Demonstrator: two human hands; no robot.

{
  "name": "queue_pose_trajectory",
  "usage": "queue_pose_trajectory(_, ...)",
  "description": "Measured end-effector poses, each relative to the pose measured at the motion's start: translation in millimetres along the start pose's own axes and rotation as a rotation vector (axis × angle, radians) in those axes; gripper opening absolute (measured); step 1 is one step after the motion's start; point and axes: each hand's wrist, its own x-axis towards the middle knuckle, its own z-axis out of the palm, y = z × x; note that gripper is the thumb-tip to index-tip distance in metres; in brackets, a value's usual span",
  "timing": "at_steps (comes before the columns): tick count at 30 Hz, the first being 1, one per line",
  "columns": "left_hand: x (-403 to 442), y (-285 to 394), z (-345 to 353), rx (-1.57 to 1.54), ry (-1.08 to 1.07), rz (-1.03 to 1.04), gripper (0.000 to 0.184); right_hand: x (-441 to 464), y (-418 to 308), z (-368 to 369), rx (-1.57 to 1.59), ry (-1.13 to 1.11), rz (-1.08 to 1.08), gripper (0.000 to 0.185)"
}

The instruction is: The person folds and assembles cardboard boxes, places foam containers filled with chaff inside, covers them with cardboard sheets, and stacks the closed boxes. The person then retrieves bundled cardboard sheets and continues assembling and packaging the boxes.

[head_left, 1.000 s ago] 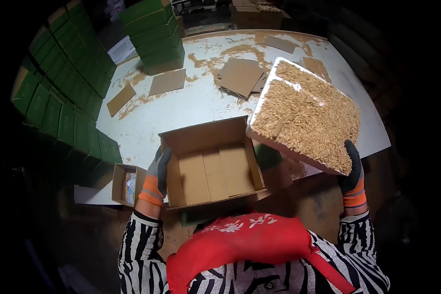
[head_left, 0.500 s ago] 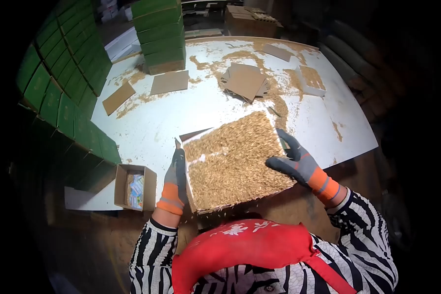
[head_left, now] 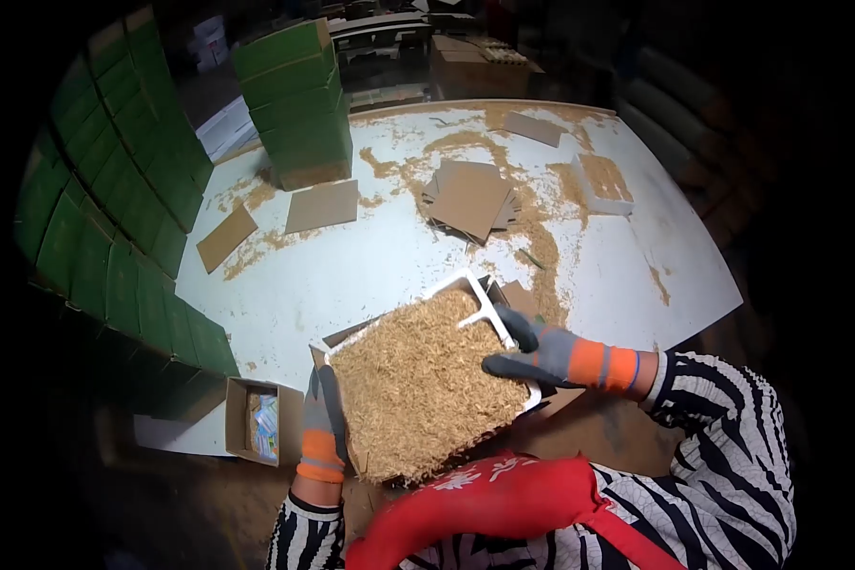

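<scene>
A shallow white-rimmed box (head_left: 503, 328) is tilted between my hands, near the table's front edge and my red apron. Loose straw-coloured bits (head_left: 418, 389), like wood shavings, fill it. White strips show at its far right corner. My left hand (head_left: 325, 413), in a grey and orange glove, is closed on the left side of the box, its fingers partly hidden behind the wall. On the right edge, my right hand (head_left: 537, 351) grips with the thumb over the shavings. Brown cardboard edges show beyond the box and beneath its right side.
Green boxes (head_left: 104, 247) are stacked along the left, with another green stack (head_left: 299, 114) at the back. A small cardboard box (head_left: 290, 423) holds colourful packets. Flat cardboard pieces (head_left: 470, 195), scattered shavings and a small white tray (head_left: 613, 207) lie on the white table (head_left: 627, 275).
The box has come down and closer to my body, its right side now lower. Shavings have shifted towards the near left, baring white strips at the far right corner. The view has tilted up.
</scene>
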Motion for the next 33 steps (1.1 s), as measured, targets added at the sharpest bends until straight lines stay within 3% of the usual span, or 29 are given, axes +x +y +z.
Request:
queue_pose_trajectory(2, 1, 7, -4, 0.634, 0.078, 0.077, 0.041, 12, -6, -9, -0.426, -0.171, 0.129, 0.082)
queue_pose_trajectory(4, 5, -1, -14, 0.995, 0.095, 0.273, 0.039, 24, -12, -17, -0.808, -0.404, 0.203, 0.073)
queue_pose_trajectory(5, 8, -16, -30, 1.041, 0.058, 0.427, 0.040, 26, -7, -18, -0.864, -0.370, 0.104, 0.066)
queue_pose_trajectory(7, 12, -14, -20, 0.999, 0.064, 0.515, 0.041, 34, 4, -23, -0.982, -0.342, -0.027, 0.054)
queue_pose_trajectory(9, -6, 2, 1, 0.831, 0.162, 0.361, 0.040, 47, 2, -46, -0.789, -0.240, -0.076, 0.049)
queue_pose_trajectory(10, -6, -6, -1, 0.996, 0.168, 0.457, 0.040, 55, 3, -58, -0.687, -0.211, -0.096, 0.046)
queue_pose_trajectory(12, -6, -27, -13, 1.337, 0.175, 0.625, 0.040, 76, 4, -95, -0.131, -0.129, -0.095, 0.033)
queue_pose_trajectory(13, -6, -26, -4, 0.802, 0.251, 0.225, 0.037, 104, 24, -108, 0.075, -0.040, -0.001, 0.028)
queue_pose_trajectory(14, -8, -21, 11, 0.704, 0.233, 0.228, 0.036, 144, 51, -119, 0.179, 0.069, -0.091, 0.026)
queue_pose_trajectory(15, -10, -13, 25, 0.604, 0.229, 0.232, 0.035, 195, 85, -126, 0.125, 0.197, -0.186, 0.027)
queue_pose_trajectory(16, -12, -5, 30, 0.503, 0.245, 0.239, 0.035, 265, 147, -131, -0.121, 0.415, -0.383, 0.043)
queue_pose_trajectory(18, -4, -11, 8, 0.811, 0.181, 0.374, 0.037, 349, 201, -138, -0.559, 0.479, -0.129, 0.099)
queue_pose_trajectory(19, 1, -16, -5, 0.882, 0.170, 0.421, 0.038, 381, 217, -135, -0.867, 0.515, 0.067, 0.111)
queue_pose_trajectory(20, -1, -18, -14, 0.788, 0.197, 0.448, 0.037, 386, 218, -131, -0.991, 0.566, 0.108, 0.115)
queue_pose_trajectory(22, -7, 13, -14, 0.211, 0.263, 0.316, 0.033, 407, 242, -129, -1.020, 0.487, 0.216, 0.104)
queue_pose_trajectory(24, -11, 25, -67, 0.463, 0.574, 0.391, 0.030, 473, 358, -152, -0.979, 0.385, 0.102, 0.097)
queue_pose_trajectory(27, -5, 3, -173, 0.724, 0.863, 0.298, 0.030, 429, 377, -144, -1.151, 0.369, -0.144, 0.093)
queue_pose_trajectory(30, 23, -19, -223, 1.195, 0.949, 0.128, 0.035, 372, 312, -117, -0.917, 0.499, 0.087, 0.094)
queue_pose_trajectory(33, 61, -31, -228, 1.554, 0.950, -0.141, 0.045, 359, 282, -97, -1.058, 0.452, 0.196, 0.094)
